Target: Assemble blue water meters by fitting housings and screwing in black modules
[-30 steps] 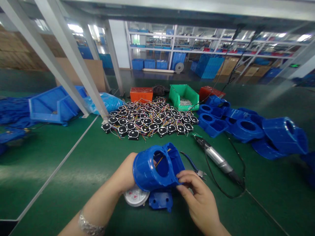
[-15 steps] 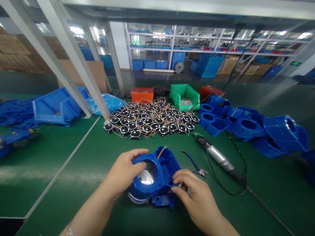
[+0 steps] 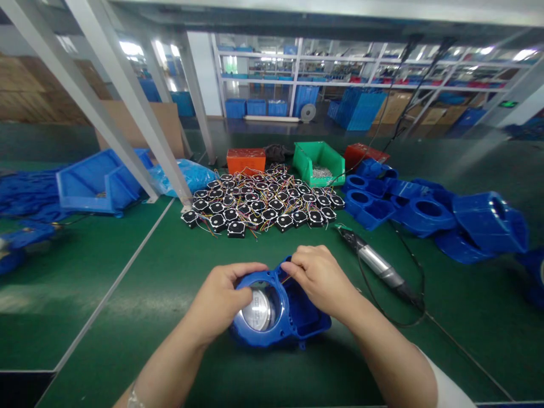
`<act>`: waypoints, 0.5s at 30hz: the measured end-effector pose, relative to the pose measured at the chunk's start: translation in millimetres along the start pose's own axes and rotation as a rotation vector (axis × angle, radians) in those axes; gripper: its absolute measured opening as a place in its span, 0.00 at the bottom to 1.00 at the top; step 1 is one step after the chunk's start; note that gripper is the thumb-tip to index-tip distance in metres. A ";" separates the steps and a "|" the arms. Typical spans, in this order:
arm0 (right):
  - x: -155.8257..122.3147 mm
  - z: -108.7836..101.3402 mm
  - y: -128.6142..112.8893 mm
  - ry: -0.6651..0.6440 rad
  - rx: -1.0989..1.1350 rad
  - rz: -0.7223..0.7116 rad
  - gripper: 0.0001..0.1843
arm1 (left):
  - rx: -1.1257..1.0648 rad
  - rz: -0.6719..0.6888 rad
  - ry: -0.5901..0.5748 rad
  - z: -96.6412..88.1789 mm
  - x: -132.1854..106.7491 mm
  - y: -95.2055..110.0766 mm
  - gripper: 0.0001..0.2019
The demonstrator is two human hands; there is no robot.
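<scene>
1. Centre of the bench, and here's the blue housing, right in front of the person, held between both hands with its round opening facing up.
2. Left hand: half curled, fingers laid over the far rim, thumb hooked into the opening, so that's a firm hold on the ring.
3. Right hand: closed up tight, thumb and fingertips pinched on a thin yellowish wire at the far edge of the housing's boxy side.
4. Look through the opening and there's a silver disc, close by the left thumb; inside the housing or underneath it, I can't tell.
5. Over to the right, a driver lies slantwise, well apart from the housing, and beyond it more blue shells are heaped together.
6. Straight ahead, a crowd of black units with tangled leads, an orange box just behind, and a green bin to that box's right.
</scene>
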State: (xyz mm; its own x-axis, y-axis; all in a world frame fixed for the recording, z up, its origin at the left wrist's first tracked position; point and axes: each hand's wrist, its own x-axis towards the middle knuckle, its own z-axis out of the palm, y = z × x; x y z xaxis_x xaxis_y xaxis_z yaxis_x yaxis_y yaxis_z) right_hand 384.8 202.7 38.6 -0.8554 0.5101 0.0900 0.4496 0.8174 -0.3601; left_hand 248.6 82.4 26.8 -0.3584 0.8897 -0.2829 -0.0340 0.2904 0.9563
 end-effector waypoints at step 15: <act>-17.9 29.5 12.0 0.281 0.376 0.105 0.21 | -0.292 -0.060 -0.335 -31.0 9.4 -50.0 0.21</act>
State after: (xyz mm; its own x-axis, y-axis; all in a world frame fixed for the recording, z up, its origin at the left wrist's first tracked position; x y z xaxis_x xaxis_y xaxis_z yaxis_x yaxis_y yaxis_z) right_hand 397.9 195.5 5.2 -0.6844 0.6798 0.2635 0.3614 0.6302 -0.6872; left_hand 218.0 65.3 -21.4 -0.0276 0.9532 -0.3010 -0.3252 0.2762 0.9044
